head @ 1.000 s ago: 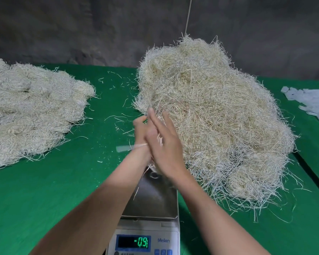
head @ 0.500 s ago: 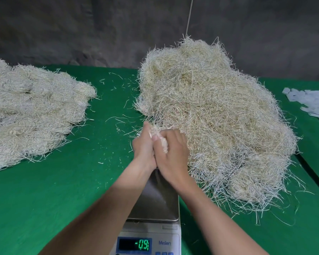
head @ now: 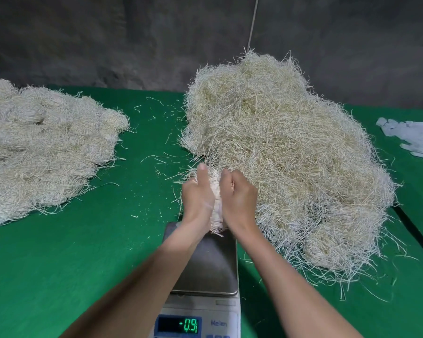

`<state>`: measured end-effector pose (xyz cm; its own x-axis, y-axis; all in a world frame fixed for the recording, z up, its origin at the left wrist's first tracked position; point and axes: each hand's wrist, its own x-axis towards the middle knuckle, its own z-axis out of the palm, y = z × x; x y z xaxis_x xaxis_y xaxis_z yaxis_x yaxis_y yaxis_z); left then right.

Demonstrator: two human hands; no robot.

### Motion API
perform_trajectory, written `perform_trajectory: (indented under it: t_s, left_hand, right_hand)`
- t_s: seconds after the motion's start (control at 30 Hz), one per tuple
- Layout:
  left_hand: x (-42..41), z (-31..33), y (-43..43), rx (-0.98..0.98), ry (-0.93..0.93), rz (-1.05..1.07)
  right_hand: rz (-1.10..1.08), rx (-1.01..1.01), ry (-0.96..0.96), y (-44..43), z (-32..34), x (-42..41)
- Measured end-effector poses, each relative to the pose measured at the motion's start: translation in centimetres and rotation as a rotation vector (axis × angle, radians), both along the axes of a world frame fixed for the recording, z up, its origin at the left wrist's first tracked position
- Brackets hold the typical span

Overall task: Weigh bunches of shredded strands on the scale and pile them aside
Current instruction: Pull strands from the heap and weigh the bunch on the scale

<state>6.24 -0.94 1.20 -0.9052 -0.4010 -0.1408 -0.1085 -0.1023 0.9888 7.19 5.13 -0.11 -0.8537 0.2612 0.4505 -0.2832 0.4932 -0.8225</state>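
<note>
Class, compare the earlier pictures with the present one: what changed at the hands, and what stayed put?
The right hand, flat against the left hand earlier, has curled; both grip a pale bunch of shredded strands and have dropped toward the steel scale pan. The green -0.9 display, the large straw-coloured heap and the flatter left heap are unchanged.

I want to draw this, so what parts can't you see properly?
Head view, bunch: mostly covered by the left hand and right hand.
Head view, scale: buttons cut off by the bottom edge; plate partly behind the arms.
Head view, left pile: cut off by the left edge.
Head view, white scraps: cut off by the right edge, too blurry to name.
</note>
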Motion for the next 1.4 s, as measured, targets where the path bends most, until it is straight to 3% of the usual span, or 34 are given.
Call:
perform_trajectory:
  t_s: [0.1, 0.2, 0.3, 0.37, 0.47, 0.5, 0.6, 0.67, 0.73, 0.8, 0.9, 0.97, 1.03, 1.13, 1.23, 1.3, 1.37, 1.4]
  left_hand:
    - [-0.1, -0.5, -0.7, 0.061, -0.126, -0.066]
    - [-0.7, -0.7, -1.5, -0.091, 0.002, -0.112]
    - [-0.8, -0.2, -1.9, -0.004, 0.016, -0.207]
    - [-0.4, -0.3, -2.0, 0.183, -0.097, -0.272]
    - [1.3, -1.3, -1.0, 0.076, -0.026, -0.339]
    - [1.5, -1.7, -0.5, 0.104, -0.046, -0.310]
    - [-0.4, -1.3, -0.9, 0.364, -0.170, -0.084]
    - [-1.4, -0.6, -1.6, 0.319, -0.171, 0.055]
    - [-0.5, -1.2, -1.0, 0.197, -0.188, 0.044]
    - [0.6, -1.9, 0.3, 0.098, -0.189, -0.074]
    - [-0.4, -1.0, -0.2, 0.150, -0.136, -0.146]
    - [-1.1, -0.6, -0.6, 0.186, -0.109, -0.079]
    - [-0.3, -0.5, -0.3, 0.156, -0.203, -0.153]
    - [0.8, -0.9, -0.2, -0.035, -0.282, -0.290]
    - [-0.6, -1.0, -1.3, -0.356, -0.035, -0.318]
    - [-1.1, -1.0, -1.5, -0.287, 0.011, -0.296]
    - [-1.2, -0.8, -1.5, -0.064, 0.031, -0.206]
    - [-1.1, -0.7, -1.7, 0.005, 0.018, -0.168]
  right_hand:
    - [0.004, 0.008, -0.056, 1.0, 0.2, -0.5]
    - [0.116, 0.012, -0.091, 0.5, -0.3, 0.0]
    - [0.325, 0.028, -0.220, 0.0, -0.4, 0.3]
    - [0.184, -0.143, -0.253, 0.7, -0.7, -0.6]
    - [-0.002, -0.535, -0.352, 2.2, -0.4, -2.1]
    - [-0.011, -0.481, -0.332, 2.1, -0.5, -2.0]
    - [0.005, -0.019, -0.140, 0.0, -2.1, 0.8]
    - [0.066, 0.127, -0.078, -1.1, -2.7, 2.3]
    - [0.060, 0.179, -0.111, -0.3, -2.6, 1.1]
    - [0.019, 0.093, -0.186, 1.5, -1.9, -0.6]
    - [-0.004, -0.002, -0.085, 0.7, -2.0, 0.0]
    - [0.035, 0.030, -0.057, -0.7, -1.9, 0.8]
    - [0.042, 0.080, -0.138, -0.1, -1.5, 0.5]
    - [0.082, -0.004, -0.255, 1.8, -1.1, -0.2]
    - [0.402, -0.389, -0.397, 1.5, -0.2, 0.4]
    - [0.506, -0.436, -0.482, 0.9, 0.0, 0.8]
    - [0.367, -0.334, -0.423, 0.6, -0.4, 0.8]
    - [0.277, -0.402, -0.406, 0.5, -0.5, 0.7]
